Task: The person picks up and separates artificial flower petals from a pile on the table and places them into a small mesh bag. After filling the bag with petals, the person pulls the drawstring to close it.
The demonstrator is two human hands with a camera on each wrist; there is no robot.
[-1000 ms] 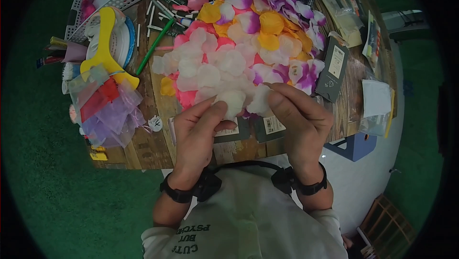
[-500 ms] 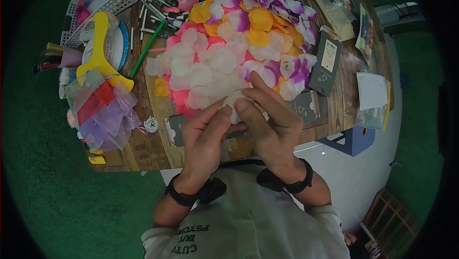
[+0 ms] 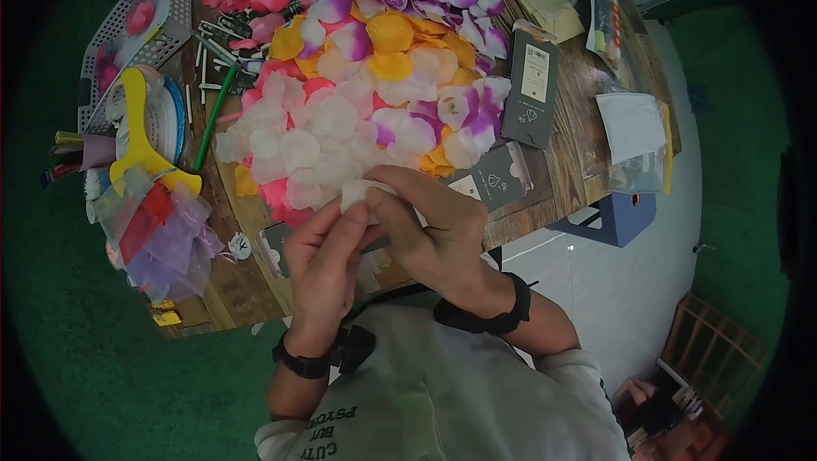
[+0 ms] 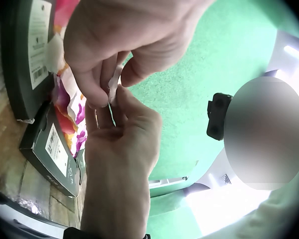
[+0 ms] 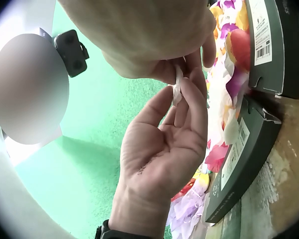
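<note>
Currently left hand [image 3: 322, 270] and right hand [image 3: 447, 248] pinch white petal [image 3: 354, 194] between fingertips, near table's [image 3: 230, 287] near edge, beside petal pile [image 3: 332, 116]; light, close pinch best protects thin material.

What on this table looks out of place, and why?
The markers look untidy: they lie loose at mixed angles beside the petal heap, with pink petals partly over some. Nothing looks plainly damaged.

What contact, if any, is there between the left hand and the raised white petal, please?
Touching: the head view shows the thumb of the left hand pressed on the petal.
</note>
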